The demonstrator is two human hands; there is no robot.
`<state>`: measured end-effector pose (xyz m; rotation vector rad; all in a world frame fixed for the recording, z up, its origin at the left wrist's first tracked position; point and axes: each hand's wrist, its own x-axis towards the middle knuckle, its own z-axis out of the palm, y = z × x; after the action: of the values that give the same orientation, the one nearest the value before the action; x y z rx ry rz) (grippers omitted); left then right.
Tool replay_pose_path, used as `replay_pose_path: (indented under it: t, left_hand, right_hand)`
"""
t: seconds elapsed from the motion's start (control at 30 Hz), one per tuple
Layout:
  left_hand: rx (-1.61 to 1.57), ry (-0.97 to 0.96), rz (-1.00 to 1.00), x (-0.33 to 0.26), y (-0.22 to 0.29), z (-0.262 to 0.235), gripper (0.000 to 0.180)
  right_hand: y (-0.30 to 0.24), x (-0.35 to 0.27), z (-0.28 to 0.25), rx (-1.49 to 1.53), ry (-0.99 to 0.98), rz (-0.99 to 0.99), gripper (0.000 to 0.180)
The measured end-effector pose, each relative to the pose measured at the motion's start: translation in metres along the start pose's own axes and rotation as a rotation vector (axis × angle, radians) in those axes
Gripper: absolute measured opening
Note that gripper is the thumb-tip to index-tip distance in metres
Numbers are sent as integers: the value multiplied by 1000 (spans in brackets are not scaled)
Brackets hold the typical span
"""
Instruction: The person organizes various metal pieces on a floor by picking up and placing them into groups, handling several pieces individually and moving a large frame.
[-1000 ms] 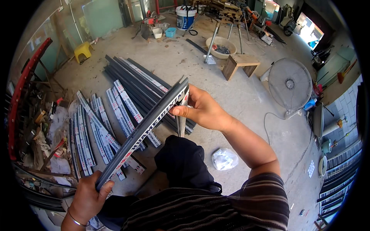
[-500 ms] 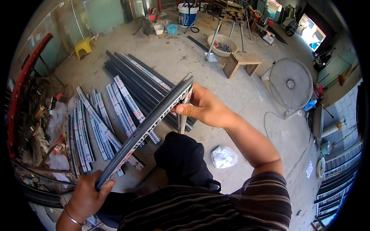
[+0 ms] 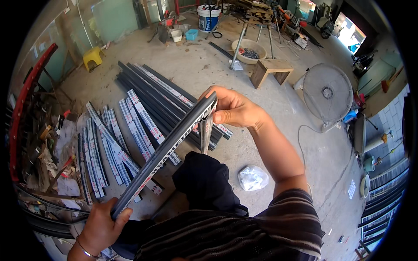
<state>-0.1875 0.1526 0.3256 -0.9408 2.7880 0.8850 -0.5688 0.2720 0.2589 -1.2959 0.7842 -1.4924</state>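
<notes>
I hold a long dark metal profile (image 3: 167,150) with a printed strip along it, slanting from lower left to upper right. My left hand (image 3: 101,228) grips its near end at the bottom left. Around its far end closes my right hand (image 3: 235,108), which also pinches a short second piece (image 3: 205,132) hanging straight down from that corner. Below the profile lie my dark-trousered knee (image 3: 202,182) and striped shirt.
On the concrete floor lie a bundle of long dark profiles (image 3: 161,93) and several shorter cut pieces (image 3: 109,143). A crumpled plastic bag (image 3: 253,177), a standing fan (image 3: 327,93), a wooden stool (image 3: 271,69), a bowl, a bucket and a yellow stool stand farther off. Scrap is piled at left.
The far end of the profile, with my right hand on it, has risen slightly and swung a little right. Both hands keep their grip.
</notes>
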Motion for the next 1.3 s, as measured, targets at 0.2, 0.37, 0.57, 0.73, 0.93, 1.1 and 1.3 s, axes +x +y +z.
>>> replay_pose_path:
  t: [0.2,0.37,0.57,0.73,0.93,1.1,1.3]
  left_hand:
    - [-3,-18,-105,-4,9,-1,30]
    - [6,13,-134,-4,22,-6,27]
    - [-18,-69,-86,4,28,-12,26]
    - [-48,-87,-80,2,32,-13,24]
    - [-101,-112,-126,7,25,-9,21]
    - [-59,-169,-177,15,30,-7,21]
    - [-263,-185,-171,11,15,-5,28]
  right_hand:
    - [6,15,-11,35,-160,-44,27]
    - [7,22,-16,-13,-183,-70,29]
    - [9,20,-18,-91,-167,-71,31]
    - [12,13,-6,-12,-56,-110,45]
    - [12,7,0,-119,67,-20,35]
    - [16,-3,18,-252,314,-100,44]
    - [14,-7,29,269,235,-59,68]
